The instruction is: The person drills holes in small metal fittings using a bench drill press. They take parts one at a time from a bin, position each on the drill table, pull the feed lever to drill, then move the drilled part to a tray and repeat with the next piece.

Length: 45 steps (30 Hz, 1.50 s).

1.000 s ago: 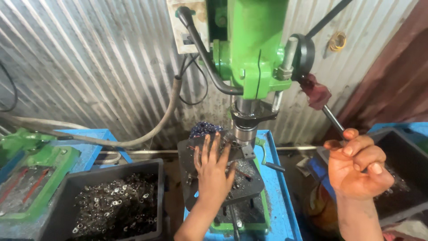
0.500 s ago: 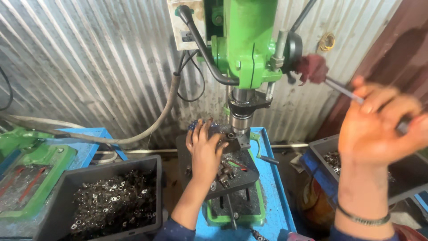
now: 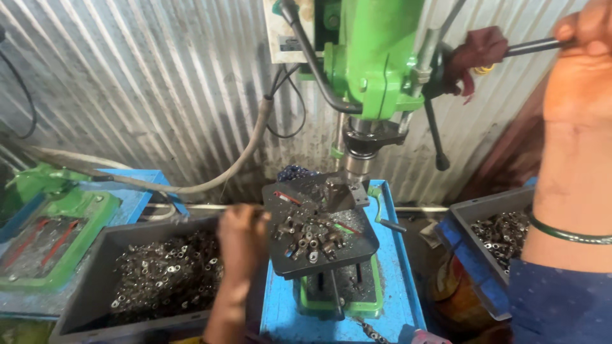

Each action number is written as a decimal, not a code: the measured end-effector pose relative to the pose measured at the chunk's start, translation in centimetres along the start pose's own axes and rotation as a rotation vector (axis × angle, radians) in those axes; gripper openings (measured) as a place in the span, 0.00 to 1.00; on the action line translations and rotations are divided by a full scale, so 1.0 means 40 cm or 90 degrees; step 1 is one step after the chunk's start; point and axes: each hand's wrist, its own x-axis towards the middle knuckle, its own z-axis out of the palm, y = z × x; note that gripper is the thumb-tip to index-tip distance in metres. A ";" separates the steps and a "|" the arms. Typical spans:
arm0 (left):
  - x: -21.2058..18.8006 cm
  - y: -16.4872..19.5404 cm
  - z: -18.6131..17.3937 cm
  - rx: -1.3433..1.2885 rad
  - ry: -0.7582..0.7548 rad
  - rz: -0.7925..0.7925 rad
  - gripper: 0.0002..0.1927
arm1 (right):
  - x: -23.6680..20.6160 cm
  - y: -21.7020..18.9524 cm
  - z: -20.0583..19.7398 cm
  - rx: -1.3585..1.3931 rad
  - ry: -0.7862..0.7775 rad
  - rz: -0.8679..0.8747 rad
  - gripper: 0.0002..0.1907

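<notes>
- Head view: right hand [image 3: 583,64] up beside the green drill press [image 3: 376,57], fingers clamped on its feed lever [image 3: 532,46].
- Left hand [image 3: 241,237] just left of the press table [image 3: 319,232] — blurred, finger state unclear — over a grey bin of metal parts [image 3: 146,277].

Blue bench [image 3: 398,280], green drill press base [image 3: 370,299] on it, dark work table [image 3: 306,264] strewn with small metal parts [image 3: 309,239]

My right hand [image 3: 583,60] grips the dark feed lever [image 3: 532,46] of the green drill press [image 3: 376,54], raised high beside the head. My left hand [image 3: 242,232] rests at the left edge of the dark work table [image 3: 319,258], strewn with small metal parts [image 3: 309,239] beneath the spindle [image 3: 357,162].
</notes>
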 end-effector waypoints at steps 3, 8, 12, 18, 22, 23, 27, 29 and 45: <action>-0.028 0.002 0.035 0.023 -0.144 0.002 0.16 | 0.001 0.004 0.006 -0.005 0.001 0.006 0.24; -0.027 -0.014 0.056 -0.051 -0.203 0.033 0.14 | -0.006 0.005 0.012 -0.007 0.001 0.010 0.23; -0.034 -0.040 0.068 -0.130 -0.242 -0.090 0.11 | -0.014 0.000 0.010 -0.010 0.001 0.011 0.23; 0.014 -0.035 0.134 -0.549 -0.074 -0.155 0.21 | -0.025 -0.003 0.008 -0.018 0.006 0.012 0.22; 0.027 0.092 0.209 -0.640 -0.151 -0.135 0.18 | -0.032 -0.009 0.006 -0.018 0.007 0.010 0.22; 0.032 0.125 0.218 -0.611 -0.157 -0.139 0.17 | -0.032 -0.010 0.007 -0.019 0.007 0.010 0.21; 0.053 0.226 0.212 -0.463 -0.163 -0.134 0.16 | -0.036 -0.018 0.009 -0.022 0.007 0.012 0.21; 0.058 0.256 0.200 -0.391 -0.145 -0.109 0.15 | -0.038 -0.020 0.010 -0.020 0.010 0.011 0.21; -0.029 0.299 0.172 0.104 -0.201 0.181 0.52 | -0.472 0.083 0.059 0.240 0.142 -0.030 0.19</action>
